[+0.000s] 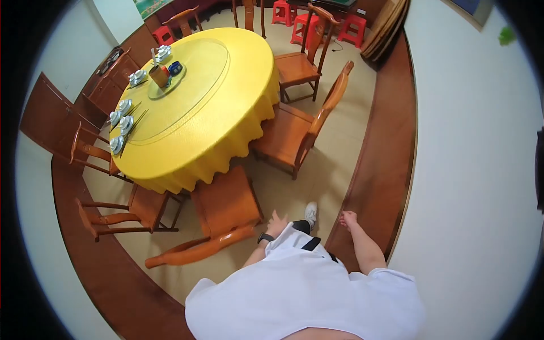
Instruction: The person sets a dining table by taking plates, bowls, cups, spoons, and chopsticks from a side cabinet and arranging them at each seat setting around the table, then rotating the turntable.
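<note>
My left hand point(276, 224) hangs beside my hip with its fingers apart and nothing in it. A dark watch point(265, 237) sits on that wrist. The nearest thing to this hand is a wooden chair point(225, 202) pushed partly under the yellow tablecloth point(238, 124). My right hand point(348, 219) is out on the other side, near the brown wall panelling point(375, 198). Its fingers look loosely curled, and I see nothing in them. One white shoe point(310, 212) shows on the floor between the hands.
A glass turntable point(198, 96) on the round table carries a small tray with a brown container point(158, 76). Bowl sets point(126, 123) and chopsticks line the far-left edge. More wooden chairs point(286, 139) surround it. Red stools point(352, 29) and leaning boards point(385, 31) stand at the back.
</note>
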Demonstrator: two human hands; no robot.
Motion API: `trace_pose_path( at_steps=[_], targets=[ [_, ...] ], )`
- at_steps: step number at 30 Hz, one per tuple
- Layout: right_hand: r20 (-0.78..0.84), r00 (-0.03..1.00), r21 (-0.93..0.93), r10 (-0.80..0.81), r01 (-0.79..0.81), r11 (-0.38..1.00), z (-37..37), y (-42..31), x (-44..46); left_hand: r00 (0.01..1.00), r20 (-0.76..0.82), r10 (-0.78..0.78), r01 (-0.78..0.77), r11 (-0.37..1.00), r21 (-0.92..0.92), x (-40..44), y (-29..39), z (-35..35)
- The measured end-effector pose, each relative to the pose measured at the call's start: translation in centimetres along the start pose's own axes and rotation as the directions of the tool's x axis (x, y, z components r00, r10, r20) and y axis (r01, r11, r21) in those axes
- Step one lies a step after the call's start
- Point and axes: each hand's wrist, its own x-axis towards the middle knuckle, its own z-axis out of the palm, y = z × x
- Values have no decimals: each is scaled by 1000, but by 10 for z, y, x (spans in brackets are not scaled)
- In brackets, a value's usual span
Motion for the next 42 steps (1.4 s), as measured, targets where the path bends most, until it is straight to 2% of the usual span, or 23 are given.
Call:
trace_pose_path(
  at_steps=[2, 3, 5, 6, 8, 10, 12, 13, 15, 18, 19, 22, 24, 26, 28, 32, 33, 34, 35, 37, 38, 41, 42],
  targets=[
    [22, 1000, -149, -7, 11, 989, -20, -43, 20, 945, -324, 41, -112, 973, -203, 17, 81, -9],
    [-5, 999, -80, 40, -40, 996, -29, -61, 33, 945, -323, 45, -121, 968, -220, 36, 117, -17],
    [-39, 988, 15, 152, -152, 988, -56, -87, 53, 751, -632, 193, -534, 739, -410, 65, 178, -31],
    [-43, 978, 46, 205, -203, 978, -68, -106, 61, 751, -637, 175, -533, 730, -427, 67, 215, -40],
    [-72, 963, 160, 260, -247, 956, -93, -136, 84, 584, -765, 272, -685, 670, -285, 44, 288, -72],
    [-105, 962, 219, 253, -226, 949, -116, -147, 131, 561, -760, 328, -699, 680, -222, 31, 345, -92],
    [-128, 946, 177, 297, -273, 946, -129, -177, 163, 739, -485, 467, -656, 662, -363, 37, 389, -97],
    [-162, 925, 147, 343, -322, 935, -137, -197, 178, 747, -500, 439, -643, 667, -376, 39, 407, -98],
    [-183, 921, 10, 344, -348, 937, -139, -240, 210, 688, -436, 581, -581, 800, 150, 49, 441, -98],
    [-162, 929, -190, 332, -360, 913, -140, -307, 284, 744, -542, 391, -316, 921, 229, 75, 490, -84],
    [-127, 949, -138, 289, -305, 942, -134, -332, 320, 650, -648, 397, -237, 916, 323, 90, 499, -75],
    [-165, 966, -229, 199, -233, 945, -139, -424, 398, 706, -693, 143, -102, 990, 100, 117, 534, -67],
    [-160, 903, -597, -399, 234, 767, -145, -437, 529, 653, -752, 93, -49, 996, 80, 123, 543, -69],
    [-7, 957, -778, -292, 178, 603, -98, -558, 489, 593, -805, 8, -4, 1000, 7, 121, 545, -67],
    [122, 855, -800, -504, 385, 459, -36, -637, 490, 538, -842, -35, 20, 999, -29, 121, 554, -71],
    [472, 650, -616, -596, 726, 305, 111, -726, 519, 423, -863, -275, 188, 959, -213, 132, 557, -69],
    [505, 538, -629, -675, 765, 139, 150, -740, 508, 198, -933, -300, 286, 928, -237, 136, 558, -69],
    [592, 494, -554, -636, 823, 123, 184, -756, 484, -32, -961, -275, 374, 888, -267, 139, 555, -69],
    [618, 418, -512, -665, 857, 63, 219, -756, 473, -28, -960, -278, 388, 882, -266, 139, 553, -65],
    [664, 305, -410, -682, 912, 9, 270, -754, 432, -268, -923, -275, 465, 802, -374, 138, 548, -60],
    [689, 279, -360, -669, 933, 19, 290, -751, 403, -282, -922, -266, 465, 802, -374, 137, 546, -62],
    [861, 75, -177, -503, 971, -158, 316, -718, 375, -455, -753, -475, 377, 663, -646, 147, 547, -49],
    [897, 19, -118, -442, 973, -198, 316, -709, 370, -522, -644, -560, 221, 640, -736, 149, 539, -44]
  ],
)
